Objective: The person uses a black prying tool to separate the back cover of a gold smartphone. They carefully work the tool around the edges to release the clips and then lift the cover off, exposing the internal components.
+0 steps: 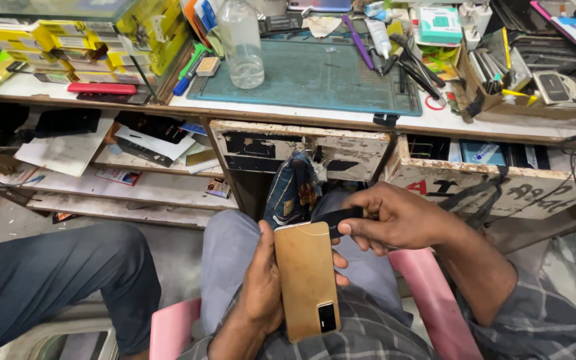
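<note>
Two hands, left hand [261, 280] clasping gold phone [307, 280]

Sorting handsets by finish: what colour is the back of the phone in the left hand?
Gold, with a black camera block; the phone shows best in the head view.

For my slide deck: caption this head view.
Left hand holds a gold phone; right hand pinches a black tool.

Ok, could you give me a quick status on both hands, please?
Left hand grips gold phone, back up. Right hand pinches small black tool at its top edge. Nothing in the way.
</note>
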